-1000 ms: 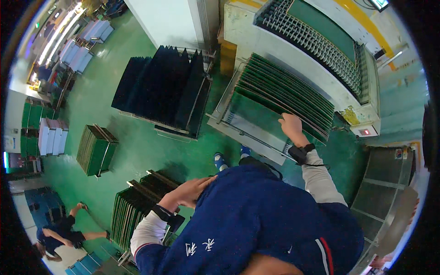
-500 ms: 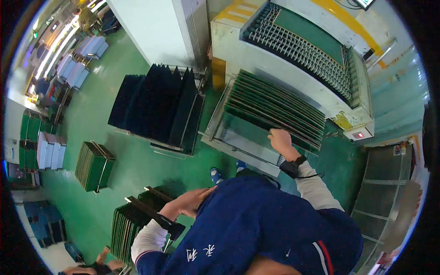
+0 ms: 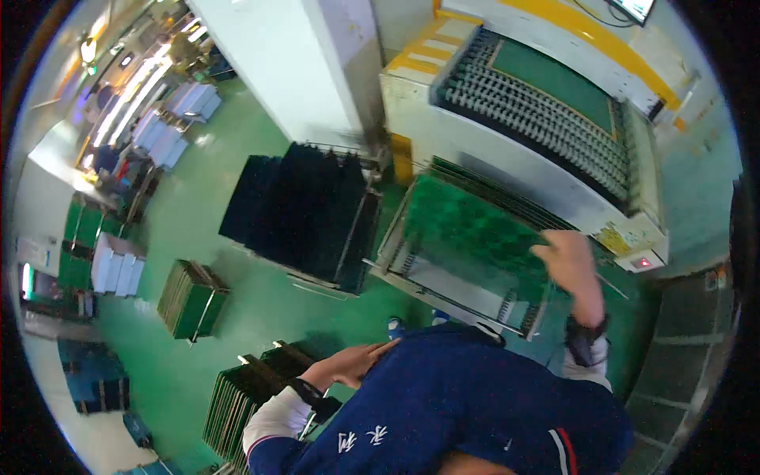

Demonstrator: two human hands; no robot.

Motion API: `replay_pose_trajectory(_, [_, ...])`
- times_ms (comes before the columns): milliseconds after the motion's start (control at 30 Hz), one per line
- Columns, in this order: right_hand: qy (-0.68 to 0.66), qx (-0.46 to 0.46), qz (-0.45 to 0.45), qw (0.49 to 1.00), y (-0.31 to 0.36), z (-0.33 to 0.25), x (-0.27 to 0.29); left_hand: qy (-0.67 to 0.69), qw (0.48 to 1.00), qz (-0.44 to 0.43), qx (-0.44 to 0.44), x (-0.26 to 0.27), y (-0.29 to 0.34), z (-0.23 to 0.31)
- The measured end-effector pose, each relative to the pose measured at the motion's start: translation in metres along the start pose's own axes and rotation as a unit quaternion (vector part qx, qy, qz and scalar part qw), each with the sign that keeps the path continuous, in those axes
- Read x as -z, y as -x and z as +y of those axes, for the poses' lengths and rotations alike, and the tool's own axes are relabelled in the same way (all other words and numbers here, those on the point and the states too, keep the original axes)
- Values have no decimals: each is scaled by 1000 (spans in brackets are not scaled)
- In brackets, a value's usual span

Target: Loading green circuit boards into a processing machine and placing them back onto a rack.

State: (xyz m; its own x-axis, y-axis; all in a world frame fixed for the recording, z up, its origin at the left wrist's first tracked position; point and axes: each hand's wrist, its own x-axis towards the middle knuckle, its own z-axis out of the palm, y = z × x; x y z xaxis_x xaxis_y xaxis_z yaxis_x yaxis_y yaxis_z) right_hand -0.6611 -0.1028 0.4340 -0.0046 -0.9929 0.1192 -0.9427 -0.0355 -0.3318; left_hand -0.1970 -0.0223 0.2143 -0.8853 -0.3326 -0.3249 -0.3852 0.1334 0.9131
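My right hand (image 3: 571,261) is closed at the upper right corner of a green panel (image 3: 475,226). It seems to pinch the panel's edge, though motion blurs the fingers. The panel leans in a metal rack (image 3: 443,305), its face turned up toward me and its surface smeared. Behind it more thin panels stand in a row, mostly hidden. My left hand (image 3: 355,364) lies against the side of my dark blue jacket (image 3: 475,396), fingers stretched out and holding nothing.
Beyond the rack stands a machine (image 3: 546,119) with a roller bed and a green panel on it. A rack of dark panels (image 3: 297,218) is to the left. Other panel stacks (image 3: 192,301) (image 3: 237,408) stand on the green floor. A dark mesh frame (image 3: 689,356) is at right.
My right hand has moved right and slightly down from the front panel's top edge. The green panel now leans with its face showing, covering most of the row. My view has shifted slightly.
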Motion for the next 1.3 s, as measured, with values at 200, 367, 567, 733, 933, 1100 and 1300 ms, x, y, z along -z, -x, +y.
replay_pose_trajectory(200, [-459,-210,228,833,14,97,44,-95,995,-14,-14,33,-13,60])
replay_pose_trajectory(367, [-59,-131,323,935,17,199,9,-112,992,20,-54,25,-21,42])
replay_pose_trajectory(567, [-628,-246,249,695,-16,213,-51,-112,992,40,-47,26,-32,42])
replay_pose_trajectory(733, [-842,-217,173,462,-42,247,-102,-118,991,50,-32,30,-40,42])
replay_pose_trajectory(933, [-821,-311,164,450,-64,207,-137,-124,991,56,7,26,-39,46])
replay_pose_trajectory(1100, [-820,-329,134,449,-81,197,-137,-118,990,42,62,25,-42,48])
replay_pose_trajectory(1300, [-822,-307,114,465,-92,209,-149,-109,992,43,57,29,-43,61])
